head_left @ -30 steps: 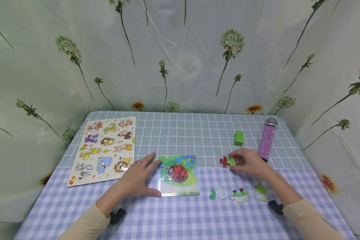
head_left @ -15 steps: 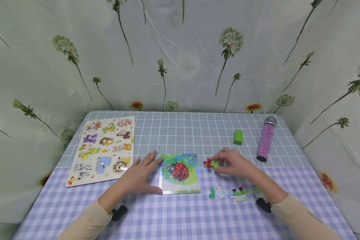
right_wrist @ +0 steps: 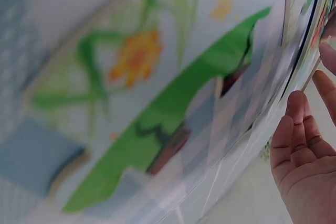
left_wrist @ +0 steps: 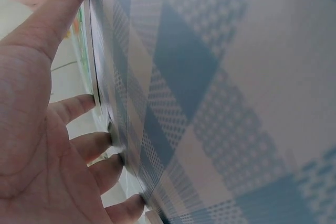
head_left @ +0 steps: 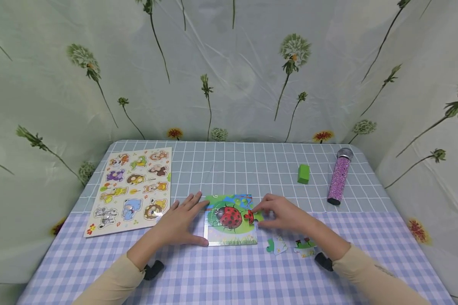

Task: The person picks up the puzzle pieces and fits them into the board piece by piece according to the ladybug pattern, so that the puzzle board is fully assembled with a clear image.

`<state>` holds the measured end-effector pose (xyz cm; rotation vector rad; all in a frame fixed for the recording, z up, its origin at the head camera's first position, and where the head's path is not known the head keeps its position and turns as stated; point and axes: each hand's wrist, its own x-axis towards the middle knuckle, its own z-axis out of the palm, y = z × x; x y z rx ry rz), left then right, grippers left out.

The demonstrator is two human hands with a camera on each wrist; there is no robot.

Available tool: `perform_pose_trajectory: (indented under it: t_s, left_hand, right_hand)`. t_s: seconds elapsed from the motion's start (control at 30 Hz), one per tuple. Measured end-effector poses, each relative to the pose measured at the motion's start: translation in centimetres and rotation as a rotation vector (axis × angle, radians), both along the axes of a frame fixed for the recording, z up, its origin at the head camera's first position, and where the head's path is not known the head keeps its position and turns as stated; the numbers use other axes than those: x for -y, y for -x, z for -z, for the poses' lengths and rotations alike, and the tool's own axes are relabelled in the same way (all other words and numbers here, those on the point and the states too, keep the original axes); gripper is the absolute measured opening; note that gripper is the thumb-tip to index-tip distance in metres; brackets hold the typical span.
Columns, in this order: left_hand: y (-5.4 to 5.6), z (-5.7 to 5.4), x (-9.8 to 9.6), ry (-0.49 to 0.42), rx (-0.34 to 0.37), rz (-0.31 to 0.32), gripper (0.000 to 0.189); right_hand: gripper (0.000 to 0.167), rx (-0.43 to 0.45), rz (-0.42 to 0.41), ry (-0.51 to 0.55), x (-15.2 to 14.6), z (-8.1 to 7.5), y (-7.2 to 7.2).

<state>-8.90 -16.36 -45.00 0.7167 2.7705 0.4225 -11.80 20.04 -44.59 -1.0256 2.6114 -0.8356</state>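
A square ladybug jigsaw board [head_left: 229, 242] lies in the middle of the table in the head view. My left hand [head_left: 177, 222] is spread along its left side, straight index finger and thumb touching the upper and lower left edge. Between thumb and fingertips, my right hand [head_left: 284, 215] pinches a red and green puzzle piece [head_left: 249, 217], which overlaps the board's right edge. Two loose puzzle pieces lie below this hand: a green and white piece [head_left: 277, 245] and a green-topped piece [head_left: 304, 249], seen large in the right wrist view.
An animal peg-puzzle board [head_left: 141, 180] lies at the left. At the back right are a green block [head_left: 303, 174] and a glittery purple microphone [head_left: 339, 176]. A flowered curtain [head_left: 244, 84] hangs behind the table.
My right hand has carried the red and green piece leftward from near the green block to the ladybug board. Its forearm now covers the rightmost loose piece. My left hand stays at the board.
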Motion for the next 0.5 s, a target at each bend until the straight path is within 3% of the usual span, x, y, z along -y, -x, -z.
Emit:
perform_pose_trajectory:
  t_s: [0.5]
  left_hand:
    - [0.1, 0.4, 0.3, -0.002, 0.001, 0.003, 0.122]
  right_hand:
    - [0.031, -0.054, -0.053, -0.051, 2.8, 0.0, -0.2]
